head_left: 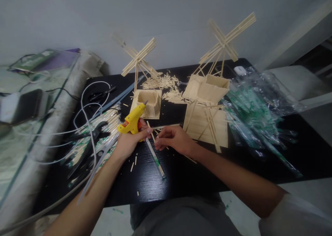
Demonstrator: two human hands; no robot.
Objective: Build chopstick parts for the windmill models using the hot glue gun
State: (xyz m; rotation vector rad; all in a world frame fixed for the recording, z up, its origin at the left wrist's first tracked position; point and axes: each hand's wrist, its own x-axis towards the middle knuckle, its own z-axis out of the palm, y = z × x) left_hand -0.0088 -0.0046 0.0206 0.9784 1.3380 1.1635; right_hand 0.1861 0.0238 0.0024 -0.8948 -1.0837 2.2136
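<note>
From where I'm standing, the left hand [133, 138]'s got its grip wrapped round a glue gun [132, 120] mid-frame, right hand [175, 137]'s pinching a stick [148, 125] just beside it, over the black surface [184, 180].

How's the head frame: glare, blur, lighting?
Head view: dim lighting; black tabletop shows streaky glare, front center; clear plastic wrappers throw small highlights. Also head view: left windmill model's upper-left blade looks smeared; yellow glue gun reads clearer.

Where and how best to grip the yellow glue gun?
Likely by the handle of the yellow glue gun, from the near side, as the left hand holds it: the handle juts from the body, and the nozzle points away from the person.
</note>
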